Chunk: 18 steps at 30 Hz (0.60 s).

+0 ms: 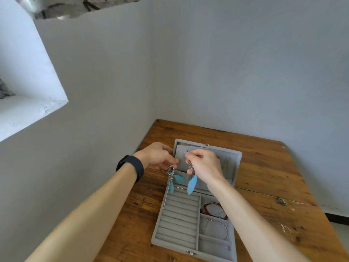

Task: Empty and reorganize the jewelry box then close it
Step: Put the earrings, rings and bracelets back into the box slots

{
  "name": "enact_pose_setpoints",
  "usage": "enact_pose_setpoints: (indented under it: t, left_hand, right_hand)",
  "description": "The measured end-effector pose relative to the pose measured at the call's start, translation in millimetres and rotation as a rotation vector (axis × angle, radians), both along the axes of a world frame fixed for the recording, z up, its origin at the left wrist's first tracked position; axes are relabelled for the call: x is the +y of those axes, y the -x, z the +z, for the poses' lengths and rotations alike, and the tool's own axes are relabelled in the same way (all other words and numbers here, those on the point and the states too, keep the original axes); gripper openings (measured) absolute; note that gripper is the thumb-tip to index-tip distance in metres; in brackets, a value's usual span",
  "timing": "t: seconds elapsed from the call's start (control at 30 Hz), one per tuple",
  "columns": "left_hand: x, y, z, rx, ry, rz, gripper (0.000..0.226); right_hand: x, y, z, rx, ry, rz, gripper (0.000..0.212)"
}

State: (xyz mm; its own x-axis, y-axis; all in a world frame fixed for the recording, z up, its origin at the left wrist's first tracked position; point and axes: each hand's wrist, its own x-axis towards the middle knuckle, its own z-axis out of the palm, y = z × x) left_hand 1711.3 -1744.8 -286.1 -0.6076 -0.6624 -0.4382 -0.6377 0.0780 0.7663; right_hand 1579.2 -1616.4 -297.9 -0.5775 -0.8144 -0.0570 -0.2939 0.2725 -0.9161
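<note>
Above one open jewelry box (213, 250), two hands (156, 156) (205, 165), two feather earrings (171, 174) (192, 183).

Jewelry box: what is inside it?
Empty ring rolls on the left; a red beaded bracelet and a thin silver chain in compartments on the right. The right forearm covers their outer edges.

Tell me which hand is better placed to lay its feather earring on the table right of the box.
Right, probably. The right hand, pinching its feather earring, is on that side, with bare table next to it. The left hand would need to cross over the right forearm.
</note>
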Motion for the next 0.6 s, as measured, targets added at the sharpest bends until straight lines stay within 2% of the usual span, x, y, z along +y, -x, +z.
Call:
enact_pose_setpoints:
  t: [0.23,0.4,0.6]
  left_hand:
    - [11.1,-6.2,-5.7,0.128,0.174,0.037,0.026]
    - [19.6,-10.4,-11.5,0.141,0.276,0.080,0.018]
    - [21.1,-12.5,-14.3,0.109,0.340,0.072,0.015]
  right_hand:
    - [-1.8,-20.6,0.9,0.047,-0.036,-0.148,0.022]
    - [1.6,-34.0,-2.7,0.022,-0.068,-0.221,0.028]
    - [13.6,-38.9,-10.6,-0.084,0.003,-0.171,0.024]
